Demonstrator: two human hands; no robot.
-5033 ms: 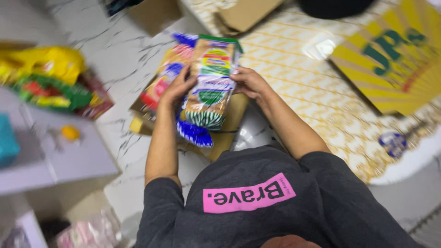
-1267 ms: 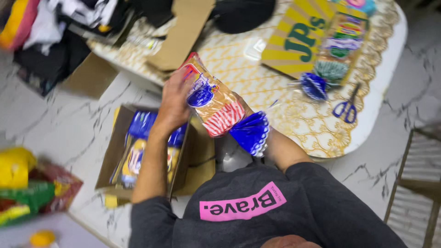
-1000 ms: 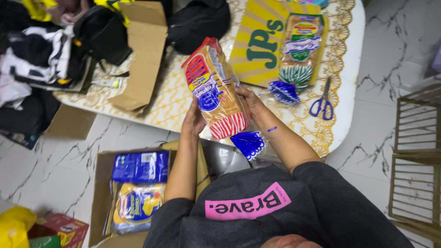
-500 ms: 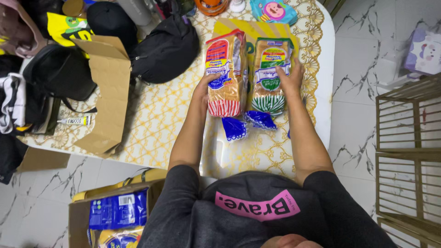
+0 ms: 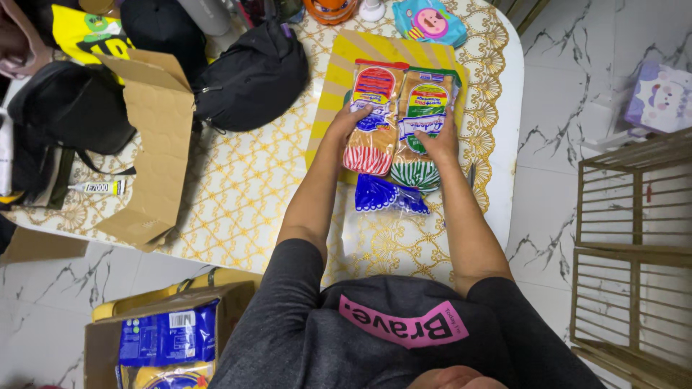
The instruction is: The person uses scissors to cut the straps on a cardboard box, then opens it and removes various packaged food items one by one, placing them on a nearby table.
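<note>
Two bagged bread loaves lie side by side on a yellow striped board (image 5: 333, 86) on the table (image 5: 245, 194). My left hand (image 5: 351, 121) rests on the red-striped loaf (image 5: 375, 115), fingers spread over its lower half. My right hand (image 5: 437, 140) lies flat on the green-striped loaf (image 5: 425, 108) beside it. The loaves' blue bag ends (image 5: 389, 196) bunch together just below the hands.
A black bag (image 5: 249, 79) and an open cardboard flap (image 5: 155, 137) lie left on the table, with a glue tube (image 5: 97, 189) near its edge. A cardboard box (image 5: 169, 338) with more bread stands on the marble floor. A wire rack (image 5: 634, 252) stands right.
The red-striped loaf went from upright in both hands to lying flat beside the green-striped loaf. Both hands now press down on the two loaves on the yellow board.
</note>
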